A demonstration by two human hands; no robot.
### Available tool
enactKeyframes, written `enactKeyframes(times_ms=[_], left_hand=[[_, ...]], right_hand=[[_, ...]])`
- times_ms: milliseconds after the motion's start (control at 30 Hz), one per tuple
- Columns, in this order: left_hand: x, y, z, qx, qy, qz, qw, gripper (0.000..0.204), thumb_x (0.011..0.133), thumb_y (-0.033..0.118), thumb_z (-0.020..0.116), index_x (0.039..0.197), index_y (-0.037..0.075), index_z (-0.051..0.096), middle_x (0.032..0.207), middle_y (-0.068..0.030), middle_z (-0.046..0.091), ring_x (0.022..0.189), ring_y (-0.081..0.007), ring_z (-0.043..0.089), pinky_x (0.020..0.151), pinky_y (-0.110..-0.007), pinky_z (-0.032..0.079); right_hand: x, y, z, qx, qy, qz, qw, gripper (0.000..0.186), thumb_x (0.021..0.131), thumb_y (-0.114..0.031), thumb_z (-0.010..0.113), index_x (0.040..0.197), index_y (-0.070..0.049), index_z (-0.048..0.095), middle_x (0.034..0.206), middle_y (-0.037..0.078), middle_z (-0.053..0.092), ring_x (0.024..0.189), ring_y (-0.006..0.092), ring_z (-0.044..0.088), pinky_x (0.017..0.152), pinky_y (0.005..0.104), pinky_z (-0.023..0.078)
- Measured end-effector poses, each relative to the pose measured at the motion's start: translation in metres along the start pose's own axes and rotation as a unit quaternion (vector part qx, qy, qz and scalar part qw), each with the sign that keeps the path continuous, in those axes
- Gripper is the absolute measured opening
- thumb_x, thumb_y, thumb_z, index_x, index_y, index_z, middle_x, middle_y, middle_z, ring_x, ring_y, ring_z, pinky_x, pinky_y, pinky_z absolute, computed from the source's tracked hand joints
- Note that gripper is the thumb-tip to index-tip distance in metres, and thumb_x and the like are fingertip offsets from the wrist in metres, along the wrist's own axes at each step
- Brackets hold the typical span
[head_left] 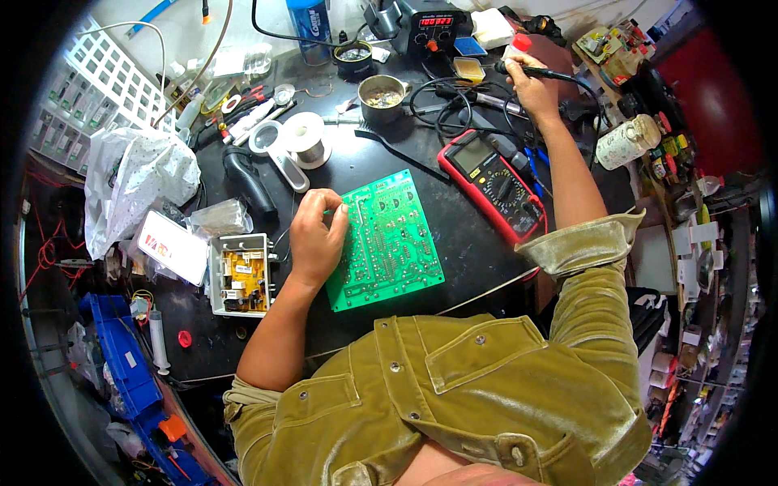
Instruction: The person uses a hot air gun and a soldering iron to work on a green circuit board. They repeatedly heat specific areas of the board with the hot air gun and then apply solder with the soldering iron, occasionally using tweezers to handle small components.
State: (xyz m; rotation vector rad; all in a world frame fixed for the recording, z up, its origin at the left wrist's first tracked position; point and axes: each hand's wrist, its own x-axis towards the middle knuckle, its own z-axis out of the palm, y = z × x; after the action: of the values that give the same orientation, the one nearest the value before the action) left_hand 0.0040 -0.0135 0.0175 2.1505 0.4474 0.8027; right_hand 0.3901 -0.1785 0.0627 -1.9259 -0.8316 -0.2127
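One head-worn fisheye looks steeply down, close over the black workbench (pixel 454 243).

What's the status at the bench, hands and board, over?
Left hand rests on green circuit board, pinching solder wire at its edge. Right hand grips soldering iron far back, away from board. Red multimeter right of board, not touching.

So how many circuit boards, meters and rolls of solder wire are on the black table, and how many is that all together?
Green circuit boards: 1, under the left hand
Yellow circuit boards, in the open white case: 1
Red and black meters: 1
Rolls of solder wire: 1
Total: 4
The right hand holds a soldering iron, not counted.
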Motion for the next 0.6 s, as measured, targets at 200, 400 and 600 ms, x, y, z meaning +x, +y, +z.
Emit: enactKeyframes(times_ms=[200, 400, 600], left_hand=[[-0.001, -0.001, -0.001, 0.005, 0.003, 0.005, 1.0, 0.008, 0.081, 0.003, 0.06, 0.08, -0.001, 0.054, 0.085, -0.0124, 0.058, 0.077, -0.0267, 0.059, 0.069, -0.034, 0.048], [-0.002, -0.002, 0.0, 0.005, 0.003, 0.004, 1.0, 0.008, 0.081, 0.003, 0.06, 0.08, -0.001, 0.054, 0.085, -0.013, 0.058, 0.077, -0.0274, 0.059, 0.07, -0.034, 0.047], [-0.001, -0.001, 0.0, 0.001, 0.0, -0.01, 1.0, 0.008, 0.081, 0.004, 0.06, 0.08, 0.0, 0.054, 0.085, -0.0132, 0.058, 0.078, -0.028, 0.059, 0.07, -0.035, 0.047]], right_hand=[[0.005, 0.01, 0.014, -0.044, -0.001, 0.017, 0.999, 0.03, 0.085, -0.034, 0.058, 0.094, -0.007, 0.067, 0.073, 0.005, 0.066, 0.069, 0.0163, 0.063, 0.065, 0.03, 0.046], [0.008, 0.018, 0.014, -0.028, -0.014, 0.04, 0.999, 0.028, 0.084, -0.033, 0.06, 0.093, -0.008, 0.068, 0.075, 0.005, 0.067, 0.072, 0.0171, 0.063, 0.066, 0.0306, 0.047], [0.024, 0.027, 0.014, -0.056, 0.013, -0.009, 0.998, 0.029, 0.082, -0.035, 0.062, 0.093, -0.009, 0.068, 0.077, 0.005, 0.067, 0.073, 0.0159, 0.063, 0.067, 0.0298, 0.048]])
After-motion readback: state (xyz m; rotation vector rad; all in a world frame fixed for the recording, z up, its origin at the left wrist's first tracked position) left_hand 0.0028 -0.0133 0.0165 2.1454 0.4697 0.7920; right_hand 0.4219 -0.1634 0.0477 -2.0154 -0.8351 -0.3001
